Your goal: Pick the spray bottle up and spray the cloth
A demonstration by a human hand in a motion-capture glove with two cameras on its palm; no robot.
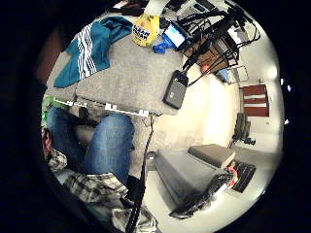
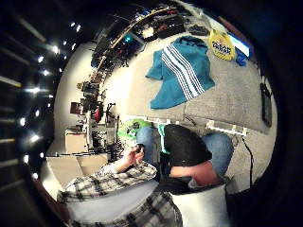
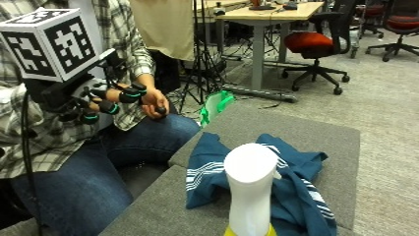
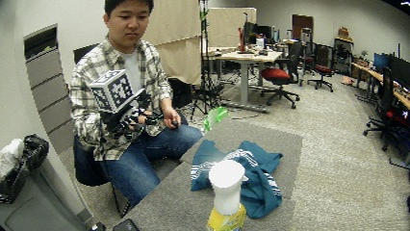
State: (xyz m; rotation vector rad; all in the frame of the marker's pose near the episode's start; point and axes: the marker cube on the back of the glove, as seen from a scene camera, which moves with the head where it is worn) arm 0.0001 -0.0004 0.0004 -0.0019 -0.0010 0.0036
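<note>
A spray bottle (image 3: 249,189) with a white head and a yellow body stands upright at the near end of the grey padded table (image 3: 308,130). Just behind it lies a crumpled teal cloth (image 3: 291,169) with white stripes. My gloved right hand (image 3: 98,102) hovers in front of the seated person's chest, above the lap and well away from the table. Its fingers hang loosely curled and hold nothing. In the wide outside view the bottle (image 4: 225,197), the cloth (image 4: 247,168) and the hand (image 4: 131,120) stand the same way. Both palm views show the cloth (image 1: 92,46) (image 2: 182,71) and the bottle (image 1: 146,29) (image 2: 221,46) from far off.
A flat black device (image 1: 175,90) with a cable lies near one table edge. The person's bare left hand (image 3: 156,105) rests over the thigh holding a small dark thing. A green object (image 3: 216,104) sits on the floor by the table's far corner. Desks and office chairs (image 3: 314,42) stand behind.
</note>
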